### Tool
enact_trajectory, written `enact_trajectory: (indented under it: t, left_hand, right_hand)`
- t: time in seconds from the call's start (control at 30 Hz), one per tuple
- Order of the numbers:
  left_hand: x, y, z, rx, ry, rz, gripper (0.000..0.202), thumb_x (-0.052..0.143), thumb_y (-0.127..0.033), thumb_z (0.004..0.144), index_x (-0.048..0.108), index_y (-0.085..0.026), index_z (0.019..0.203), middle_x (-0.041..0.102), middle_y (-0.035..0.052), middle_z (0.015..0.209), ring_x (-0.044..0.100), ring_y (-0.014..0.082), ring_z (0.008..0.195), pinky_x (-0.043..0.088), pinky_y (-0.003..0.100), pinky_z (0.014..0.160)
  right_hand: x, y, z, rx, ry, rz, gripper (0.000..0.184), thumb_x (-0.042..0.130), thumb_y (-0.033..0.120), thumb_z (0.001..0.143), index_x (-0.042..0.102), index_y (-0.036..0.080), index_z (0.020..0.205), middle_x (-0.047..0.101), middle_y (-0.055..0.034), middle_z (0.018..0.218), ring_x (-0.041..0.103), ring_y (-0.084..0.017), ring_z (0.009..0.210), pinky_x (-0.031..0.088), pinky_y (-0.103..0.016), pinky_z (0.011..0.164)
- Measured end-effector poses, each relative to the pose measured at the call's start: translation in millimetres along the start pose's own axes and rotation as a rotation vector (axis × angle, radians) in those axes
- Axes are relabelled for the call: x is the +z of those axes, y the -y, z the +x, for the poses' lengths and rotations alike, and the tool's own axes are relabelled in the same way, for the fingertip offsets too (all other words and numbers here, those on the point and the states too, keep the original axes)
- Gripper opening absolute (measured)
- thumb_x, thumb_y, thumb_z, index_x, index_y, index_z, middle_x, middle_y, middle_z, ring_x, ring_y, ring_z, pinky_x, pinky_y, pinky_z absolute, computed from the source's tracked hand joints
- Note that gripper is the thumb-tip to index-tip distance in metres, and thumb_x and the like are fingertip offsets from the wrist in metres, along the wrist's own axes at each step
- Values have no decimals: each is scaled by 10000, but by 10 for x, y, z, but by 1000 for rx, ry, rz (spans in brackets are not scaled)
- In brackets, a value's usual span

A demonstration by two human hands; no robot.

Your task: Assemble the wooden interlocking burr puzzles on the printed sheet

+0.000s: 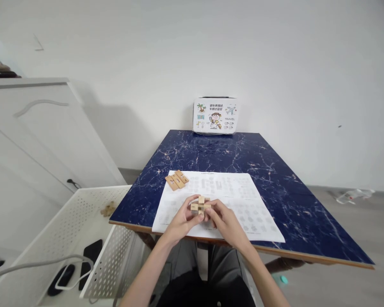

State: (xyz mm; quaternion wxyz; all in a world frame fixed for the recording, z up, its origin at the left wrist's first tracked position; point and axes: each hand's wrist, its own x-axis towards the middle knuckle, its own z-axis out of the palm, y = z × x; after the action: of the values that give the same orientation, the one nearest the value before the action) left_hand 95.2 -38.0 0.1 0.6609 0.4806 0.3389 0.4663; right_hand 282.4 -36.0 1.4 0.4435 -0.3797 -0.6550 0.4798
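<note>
Nearest stuff first: both hands are up at the front edge of the table, and both are gripping the same thing. The left hand (181, 220) has its fingers and thumb around the left side of a small wooden block cluster (201, 200), and the right hand (225, 220) pinches the right side. So the cluster sits right between them, over the near part of a printed sheet (267, 232). Can't tell if its underside touches the paper.

Handling-wise, I'd guess it's light and stiff, bare-looking wood with decent grip, so not slippery. The weak point is probably the joints: blocks stick out several ways with a gap in the middle, so a one-sided squeeze might shift something. I'd hold it by opposite block ends, fingertips only, about like here.

A bit further out, flat wooden pieces (176, 180) lie side by side at the sheet's far left corner. They look thin, so I'd lift them by the edges. Past that there's the blue marbled table (284, 198), then a white cartoon case (215, 116) standing at its back edge by the wall.
</note>
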Motion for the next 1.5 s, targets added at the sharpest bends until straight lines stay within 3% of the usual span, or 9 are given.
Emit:
enact_trajectory:
  t: [0.13,0.43,0.7,0.9,1.07,1.27,1.4,1.5]
  left_hand:
    - [12,-14,-1,49,43,5,599,847,-290,862,533,-280,1372,670,95,1304,684,194,1003,482,388,1000]
    - [26,-45,-27,91,125,55,606,805,-309,908,471,-258,1411,693,51,1018,681,187,936,491,354,930]
    - [39,-12,-44,58,-24,134,478,688,-501,971,519,-236,1330,710,83,1093,702,215,967,549,421,976]
    - [40,34,-37,41,-113,193,459,652,-553,974,559,-233,1289,730,71,1048,705,229,931,602,390,868]
    - [38,62,-6,60,-191,219,387,653,-540,975,615,-239,1215,745,68,1103,710,241,982,588,352,862]
    - [44,45,-13,59,-190,164,400,684,-536,953,619,-229,1202,746,66,1069,720,249,975,602,356,820]
    - [61,26,-34,47,-114,93,496,798,-458,879,572,-238,1262,727,84,1167,723,251,992,615,378,816]
    - [82,10,-49,43,-40,69,661,913,-295,765,540,-249,1309,722,97,1226,724,274,1094,585,393,917]
  right_hand:
    - [15,41,37,54,-69,-53,377,486,566,1055,602,222,949,662,2,710,563,-166,549,449,-287,598]
    - [55,60,87,173,-176,-141,565,424,717,1011,557,257,711,680,-18,603,598,-205,498,451,-315,585]
    - [68,74,116,281,-163,-142,660,411,790,971,561,243,633,644,-28,505,576,-198,449,441,-315,556]
    - [95,122,76,250,-154,-150,631,404,741,1004,554,246,643,630,-19,503,594,-203,474,457,-310,570]
    - [96,129,32,132,-125,-188,500,467,672,1016,532,259,741,613,12,558,586,-205,523,443,-297,580]
    - [117,119,74,131,-173,-222,522,472,684,1004,527,258,707,592,15,545,586,-213,550,431,-304,606]
    - [88,113,100,176,-182,-184,570,482,717,983,505,253,652,555,22,500,567,-203,531,431,-304,595]
    - [50,108,104,214,-188,-178,600,494,740,965,500,249,618,540,20,487,546,-195,518,417,-305,580]
